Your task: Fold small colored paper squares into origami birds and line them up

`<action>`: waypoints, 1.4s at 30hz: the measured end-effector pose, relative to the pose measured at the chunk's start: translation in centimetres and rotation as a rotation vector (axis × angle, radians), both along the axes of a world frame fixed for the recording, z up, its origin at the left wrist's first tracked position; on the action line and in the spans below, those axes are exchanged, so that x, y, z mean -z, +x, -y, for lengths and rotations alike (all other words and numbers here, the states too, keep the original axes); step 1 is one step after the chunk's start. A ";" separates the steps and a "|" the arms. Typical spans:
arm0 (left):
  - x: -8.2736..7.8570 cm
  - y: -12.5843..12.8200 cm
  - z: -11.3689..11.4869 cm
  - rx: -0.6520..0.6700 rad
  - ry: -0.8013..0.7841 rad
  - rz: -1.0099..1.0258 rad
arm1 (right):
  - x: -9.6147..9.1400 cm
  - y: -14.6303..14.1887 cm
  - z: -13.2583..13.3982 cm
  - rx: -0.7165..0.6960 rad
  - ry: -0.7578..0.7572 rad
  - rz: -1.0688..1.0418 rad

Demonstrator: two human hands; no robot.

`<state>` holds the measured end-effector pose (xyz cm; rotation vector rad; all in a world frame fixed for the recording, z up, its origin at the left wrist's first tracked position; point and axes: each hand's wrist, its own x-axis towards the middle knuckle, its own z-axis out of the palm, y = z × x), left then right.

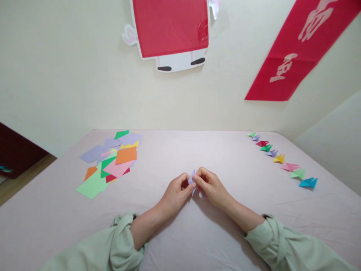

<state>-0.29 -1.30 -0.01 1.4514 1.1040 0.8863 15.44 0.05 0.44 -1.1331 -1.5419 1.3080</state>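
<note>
Hands (177, 190) pinch lilac paper (191, 178); roomy cloth (186, 152) reaches far edge (191, 130).

The held paper (191, 177) is between sheets (126, 155) left and folded papers (279, 159) right.

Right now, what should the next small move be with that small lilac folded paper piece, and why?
I'd probably steady the small lilac folded paper piece with the bare left hand and press a fold with the bare right hand: both already pinch it close together, leaving its pointed ends showing.
</note>
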 end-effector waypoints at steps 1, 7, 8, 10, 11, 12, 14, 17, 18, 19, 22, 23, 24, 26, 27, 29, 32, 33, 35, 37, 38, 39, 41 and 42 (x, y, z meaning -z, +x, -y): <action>0.0 0.1 0.0 -0.001 -0.008 0.005 | -0.1 0.0 0.0 0.014 0.001 -0.007; -0.8 0.3 0.2 -0.014 -0.106 0.055 | -0.4 -0.1 0.0 0.028 0.009 -0.031; -0.8 0.3 0.2 -0.024 -0.102 0.057 | -0.4 0.0 0.0 0.007 -0.002 -0.026; -0.9 0.2 0.2 -0.033 -0.103 0.063 | -0.4 0.0 -0.1 -0.044 -0.021 -0.015; -0.8 0.1 0.2 -0.033 -0.111 0.064 | -0.4 0.1 -0.1 -0.063 -0.023 -0.010; -0.7 0.1 0.1 -0.031 -0.123 0.064 | -0.4 0.1 -0.1 -0.073 -0.020 -0.006; -0.6 0.0 0.1 -0.017 -0.146 0.057 | -0.3 0.1 -0.1 -0.068 -0.005 -0.001; -0.4 -0.1 0.0 0.000 -0.095 0.026 | -0.1 0.1 0.0 -0.032 0.022 0.012; -0.4 -0.1 0.0 -0.001 -0.059 0.009 | -0.1 0.1 0.0 -0.020 0.030 0.022; -0.4 -0.1 -0.1 -0.004 -0.026 -0.007 | 0.0 0.1 0.0 -0.007 0.034 0.035; -0.5 0.0 0.0 -0.007 -0.031 -0.024 | -0.1 0.2 -0.1 0.025 0.018 0.071; -0.5 0.1 0.0 -0.002 -0.060 -0.016 | -0.1 0.2 -0.1 0.027 0.004 0.073; -0.6 0.1 0.1 0.004 -0.087 -0.003 | -0.2 0.2 -0.1 0.024 -0.006 0.070; -0.7 0.1 0.1 0.022 -0.119 0.020 | -0.4 0.3 -0.1 -0.004 0.003 0.050; -0.8 0.1 0.2 0.032 -0.121 0.026 | -0.5 0.3 -0.2 -0.027 0.019 0.041; -0.9 0.1 0.2 0.053 -0.104 0.025 | -0.5 0.3 -0.2 -0.063 0.044 0.027; -0.9 -0.1 0.1 0.076 -0.071 0.004 | -0.3 0.2 -0.4 -0.046 0.014 -0.008; -0.8 -0.1 0.1 0.085 -0.065 -0.006 | -0.2 0.2 -0.4 -0.025 -0.001 -0.024; -0.8 -0.2 0.1 0.104 -0.058 -0.028 | 0.0 0.2 -0.5 0.011 -0.021 -0.045; -0.9 -0.2 0.1 0.116 -0.053 -0.057 | 0.0 0.3 -0.5 0.030 -0.025 -0.036; -1.0 -0.2 0.1 0.117 -0.052 -0.071 | 0.0 0.3 -0.5 0.038 -0.023 -0.022; -1.1 -0.2 0.1 0.119 -0.054 -0.079 | 0.0 0.4 -0.5 0.048 -0.020 -0.004; -1.2 -0.2 0.1 0.127 -0.063 -0.082 | -0.1 0.5 -0.5 0.078 -0.013 0.036; -1.3 -0.2 0.1 0.132 -0.066 -0.080 | -0.2 0.6 -0.5 0.093 -0.011 0.052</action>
